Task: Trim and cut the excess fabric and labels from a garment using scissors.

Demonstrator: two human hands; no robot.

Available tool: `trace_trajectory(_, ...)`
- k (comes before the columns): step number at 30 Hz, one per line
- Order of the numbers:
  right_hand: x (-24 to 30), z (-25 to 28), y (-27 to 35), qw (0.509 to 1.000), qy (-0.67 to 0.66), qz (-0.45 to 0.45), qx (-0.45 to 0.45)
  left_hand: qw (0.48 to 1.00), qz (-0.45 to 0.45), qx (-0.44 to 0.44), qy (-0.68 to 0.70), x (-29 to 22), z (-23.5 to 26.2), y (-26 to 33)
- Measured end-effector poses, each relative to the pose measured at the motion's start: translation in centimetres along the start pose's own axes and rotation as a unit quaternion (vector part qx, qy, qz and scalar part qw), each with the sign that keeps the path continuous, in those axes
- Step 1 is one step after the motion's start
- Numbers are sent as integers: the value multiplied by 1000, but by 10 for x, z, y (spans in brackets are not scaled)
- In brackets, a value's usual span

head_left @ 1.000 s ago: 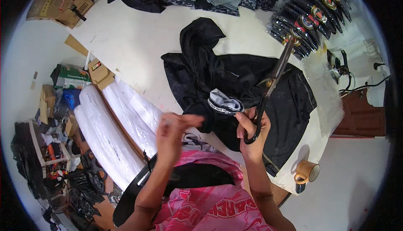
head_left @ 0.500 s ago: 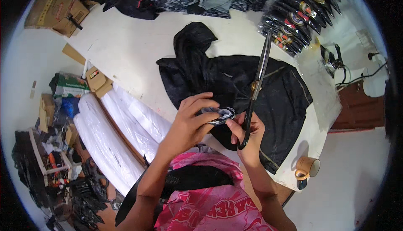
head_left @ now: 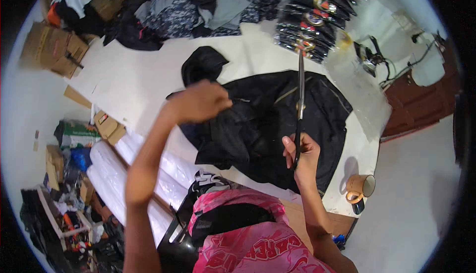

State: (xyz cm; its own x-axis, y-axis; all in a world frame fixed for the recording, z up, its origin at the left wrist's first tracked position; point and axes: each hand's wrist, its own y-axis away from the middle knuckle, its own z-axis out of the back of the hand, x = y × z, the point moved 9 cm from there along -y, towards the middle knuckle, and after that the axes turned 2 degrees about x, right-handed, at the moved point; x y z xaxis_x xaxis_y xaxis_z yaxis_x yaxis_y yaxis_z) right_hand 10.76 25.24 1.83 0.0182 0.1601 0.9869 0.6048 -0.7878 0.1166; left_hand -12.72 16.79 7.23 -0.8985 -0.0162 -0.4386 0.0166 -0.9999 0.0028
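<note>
Scissors (head_left: 300,107) in right hand (head_left: 303,153), left hand (head_left: 201,101) above black garment (head_left: 267,134)

Right hand: fingers closed round the handles, blades together, pointing at bagged black items (head_left: 311,22). Left: curled, blurred; can't tell if holding anything. Garment spread near front edge of white table (head_left: 126,72); tabletop shows left and beyond, up to clothes pile (head_left: 223,12). Mug (head_left: 366,185) by right edge.

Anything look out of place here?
Mainly the tan mug: it sits at the right edge of the white table, where a knock could perhaps tip it off. At lower left, a jumble of odds and ends looks untidy. I see no spill.
</note>
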Motion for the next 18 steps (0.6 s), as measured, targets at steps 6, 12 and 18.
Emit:
trace_trajectory(6,-27,89,12,979,141,-61,-131,926,7,-302,-229,61,178,-162)
trace_trajectory(12,-36,194,45,925,249,-49,-282,914,-168,-369,-25,-8,92,-136)
trace_trajectory(18,-41,251,54,801,493,75,-330,992,-29,-120,-37,19,-63,-73)
